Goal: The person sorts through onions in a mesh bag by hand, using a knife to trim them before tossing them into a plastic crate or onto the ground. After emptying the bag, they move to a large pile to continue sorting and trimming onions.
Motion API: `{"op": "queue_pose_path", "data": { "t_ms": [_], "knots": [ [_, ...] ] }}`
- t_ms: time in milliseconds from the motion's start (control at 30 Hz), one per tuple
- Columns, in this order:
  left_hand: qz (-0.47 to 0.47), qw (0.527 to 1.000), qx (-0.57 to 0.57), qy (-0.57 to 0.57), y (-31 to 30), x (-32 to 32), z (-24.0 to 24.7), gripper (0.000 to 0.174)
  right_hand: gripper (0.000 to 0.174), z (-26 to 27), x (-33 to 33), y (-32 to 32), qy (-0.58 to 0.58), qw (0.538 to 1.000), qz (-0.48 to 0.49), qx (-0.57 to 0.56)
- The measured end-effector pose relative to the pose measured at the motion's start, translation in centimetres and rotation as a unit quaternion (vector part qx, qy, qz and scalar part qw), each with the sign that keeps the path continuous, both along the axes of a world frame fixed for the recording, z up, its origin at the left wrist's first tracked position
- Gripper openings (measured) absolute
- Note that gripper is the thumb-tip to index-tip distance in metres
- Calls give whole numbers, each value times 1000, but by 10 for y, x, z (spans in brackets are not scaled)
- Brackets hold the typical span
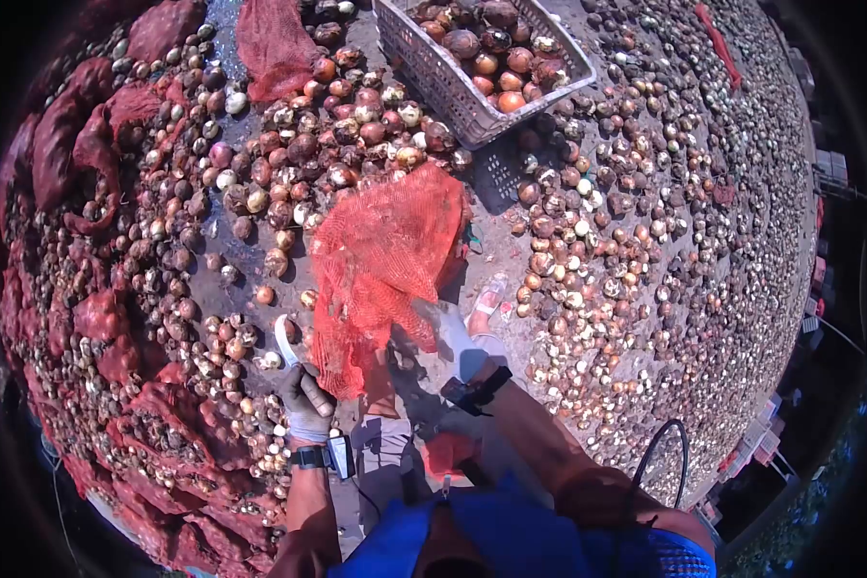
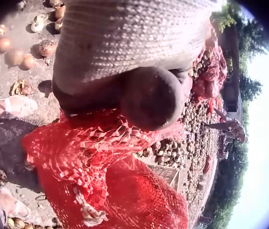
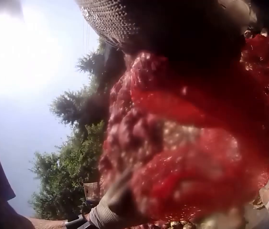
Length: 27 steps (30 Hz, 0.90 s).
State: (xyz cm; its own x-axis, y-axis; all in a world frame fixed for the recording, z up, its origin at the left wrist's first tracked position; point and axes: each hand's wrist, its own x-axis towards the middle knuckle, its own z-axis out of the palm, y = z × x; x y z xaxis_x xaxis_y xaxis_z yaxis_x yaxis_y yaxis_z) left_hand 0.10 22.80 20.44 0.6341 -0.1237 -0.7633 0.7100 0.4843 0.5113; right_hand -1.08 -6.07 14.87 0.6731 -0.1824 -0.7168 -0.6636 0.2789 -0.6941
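A red mesh bag hangs limp between my two gloved hands, its weave bunched and folded. My left hand has curled fingers around a knife with a pale curved blade that points away from me. The bag's near corner runs up to the same hand; in the left wrist view the mesh comes out from under the dark-coated thumb. My right hand, blurred, grips the bag's right edge. Red mesh drapes below it in the right wrist view, with the fingertips in deep shadow.
Onions lie heaped just beyond the bag and spread widely on the right. A grey plastic crate holding onions stands ahead. Filled red mesh sacks line the left side. My shoe is on the ground near the bag.
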Motion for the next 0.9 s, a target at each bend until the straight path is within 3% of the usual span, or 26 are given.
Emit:
{"op": "queue_pose_path", "data": {
  "t_ms": [33,67,133,167,200,233,267,300,333,400,500,567,600,633,667,700,733,767,800,900],
  "knots": [
    [47,993,-104,42,-3,8,12,26,41,9,10,-22,-10,1000,15,9],
    [13,999,42,-29,-6,7,21,23,44,18,21,-44,-19,999,29,17],
    [-13,972,184,-143,-15,15,48,19,41,87,59,-74,-24,975,-103,195],
    [-43,945,248,-209,-20,17,63,17,39,119,66,-86,-87,964,-123,217],
    [-66,913,303,-263,-25,15,75,17,39,129,58,-110,-146,977,-101,115],
    [-136,820,432,-351,-31,11,85,17,39,142,52,-133,-209,970,-89,90],
    [-71,924,294,-233,-37,8,94,20,40,156,46,-156,-271,957,-79,65],
    [40,980,167,-98,-44,4,103,25,39,175,40,-171,-294,954,-58,26],
    [48,986,123,-102,-64,5,115,27,38,193,33,-186,-316,948,-39,-14],
    [10,991,92,-92,-95,-2,142,32,39,229,-6,-219,-323,918,-19,-229],
    [-34,989,48,-134,-129,-3,155,35,45,284,-7,-256,-431,827,-141,-332],
    [-271,946,148,-95,-143,11,149,35,54,315,1,-280,-460,794,-232,-323],
    [-288,917,198,-193,-160,7,123,31,54,319,-9,-321,-384,788,-131,-463],
    [-313,912,201,-173,-173,3,110,29,54,323,-18,-363,-310,741,-32,-594],
    [-308,903,201,-222,-183,-1,91,28,51,305,-50,-434,-239,767,-40,-594],
    [-300,893,200,-270,-194,-5,73,28,50,275,-97,-531,-176,889,-156,-393],
    [-351,888,201,-218,-197,-4,56,28,49,262,-140,-604,-126,935,-275,-186],
    [-401,880,200,-157,-197,-4,48,28,49,261,-179,-646,-92,932,-340,-83],
    [-376,900,177,-130,-208,-5,62,30,49,285,-188,-638,-85,920,-373,-88],
    [-420,873,190,-156,-217,-7,51,31,45,350,-176,-608,-102,877,-430,-190]
  ]
}}
